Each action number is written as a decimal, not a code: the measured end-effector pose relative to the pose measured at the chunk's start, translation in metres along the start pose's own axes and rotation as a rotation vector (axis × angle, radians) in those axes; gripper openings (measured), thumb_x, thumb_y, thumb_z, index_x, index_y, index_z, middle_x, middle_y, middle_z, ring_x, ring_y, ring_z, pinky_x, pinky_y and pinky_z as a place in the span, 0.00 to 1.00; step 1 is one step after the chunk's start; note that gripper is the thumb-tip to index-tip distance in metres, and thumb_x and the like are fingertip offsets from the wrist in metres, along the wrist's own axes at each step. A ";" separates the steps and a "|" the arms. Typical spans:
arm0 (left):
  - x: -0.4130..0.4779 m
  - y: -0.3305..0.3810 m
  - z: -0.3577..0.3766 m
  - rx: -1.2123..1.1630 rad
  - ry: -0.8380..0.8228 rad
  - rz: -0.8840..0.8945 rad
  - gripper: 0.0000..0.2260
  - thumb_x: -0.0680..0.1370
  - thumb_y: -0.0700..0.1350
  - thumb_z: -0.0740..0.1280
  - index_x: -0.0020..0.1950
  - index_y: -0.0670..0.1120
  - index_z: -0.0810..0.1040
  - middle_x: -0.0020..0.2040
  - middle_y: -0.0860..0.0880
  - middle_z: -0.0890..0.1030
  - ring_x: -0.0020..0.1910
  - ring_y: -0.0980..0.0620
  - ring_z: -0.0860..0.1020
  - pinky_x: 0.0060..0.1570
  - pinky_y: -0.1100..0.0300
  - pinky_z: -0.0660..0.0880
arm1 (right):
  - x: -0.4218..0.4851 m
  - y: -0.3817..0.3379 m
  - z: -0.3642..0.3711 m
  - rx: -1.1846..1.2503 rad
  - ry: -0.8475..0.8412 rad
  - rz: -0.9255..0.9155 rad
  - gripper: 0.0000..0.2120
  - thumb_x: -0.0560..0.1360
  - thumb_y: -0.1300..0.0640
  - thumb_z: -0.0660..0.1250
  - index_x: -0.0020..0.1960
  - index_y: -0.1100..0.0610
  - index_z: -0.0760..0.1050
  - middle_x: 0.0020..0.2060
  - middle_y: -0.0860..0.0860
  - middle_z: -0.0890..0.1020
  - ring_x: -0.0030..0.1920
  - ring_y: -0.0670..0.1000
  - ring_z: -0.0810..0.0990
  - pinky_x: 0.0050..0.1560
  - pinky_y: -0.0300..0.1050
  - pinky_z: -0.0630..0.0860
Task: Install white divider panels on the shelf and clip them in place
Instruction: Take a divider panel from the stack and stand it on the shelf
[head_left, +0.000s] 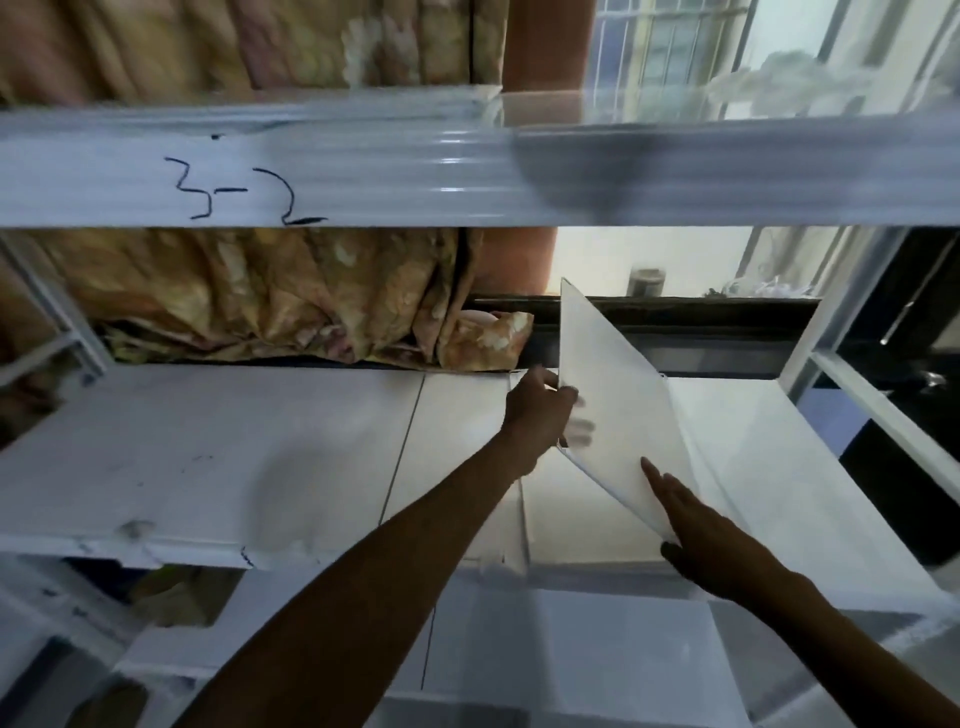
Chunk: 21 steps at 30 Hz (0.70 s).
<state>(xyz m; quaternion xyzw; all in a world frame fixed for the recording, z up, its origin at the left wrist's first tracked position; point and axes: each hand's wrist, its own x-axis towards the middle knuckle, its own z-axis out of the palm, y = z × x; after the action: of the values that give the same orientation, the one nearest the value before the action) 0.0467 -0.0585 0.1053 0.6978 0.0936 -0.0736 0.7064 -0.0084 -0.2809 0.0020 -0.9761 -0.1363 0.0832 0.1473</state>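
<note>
Currently the white divider panel (618, 395) leans tilted above the shelf (208, 457) toward its right end, long axis running back edge to front, the left hand (540, 410) gripping its left edge and the right hand (701, 525) laid straight-fingered against its near corner.

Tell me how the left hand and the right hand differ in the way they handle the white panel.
The left hand grips the white panel at its left edge with curled fingers; the right hand lays straight fingers on its face near the lower corner. The left hand sits farther back over the shelf, the right hand nearer the front edge. Both touch the same tilted panel.
</note>
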 end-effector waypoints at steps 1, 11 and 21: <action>-0.001 0.009 -0.004 0.020 -0.015 0.016 0.05 0.75 0.40 0.65 0.50 0.46 0.72 0.53 0.39 0.82 0.41 0.37 0.85 0.42 0.36 0.81 | 0.002 -0.005 -0.002 0.013 -0.001 -0.023 0.51 0.76 0.55 0.67 0.69 0.35 0.23 0.80 0.55 0.50 0.69 0.60 0.72 0.66 0.54 0.72; -0.052 0.048 -0.066 0.062 -0.232 0.042 0.14 0.75 0.37 0.64 0.60 0.41 0.69 0.66 0.38 0.70 0.66 0.37 0.70 0.61 0.39 0.75 | 0.033 -0.087 -0.016 0.221 0.048 -0.242 0.49 0.73 0.58 0.70 0.78 0.43 0.38 0.74 0.53 0.67 0.54 0.55 0.77 0.60 0.52 0.76; -0.076 0.050 -0.138 0.192 -0.101 0.361 0.41 0.73 0.34 0.67 0.77 0.61 0.53 0.77 0.46 0.58 0.69 0.36 0.68 0.52 0.42 0.80 | 0.061 -0.187 -0.003 0.373 -0.018 -0.395 0.52 0.72 0.59 0.75 0.78 0.47 0.40 0.78 0.51 0.59 0.72 0.58 0.68 0.61 0.48 0.77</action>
<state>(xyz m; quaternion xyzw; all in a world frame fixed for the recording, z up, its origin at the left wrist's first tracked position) -0.0195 0.0780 0.1706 0.7626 -0.0758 0.0106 0.6423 0.0047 -0.0917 0.0553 -0.8858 -0.3079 0.0852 0.3366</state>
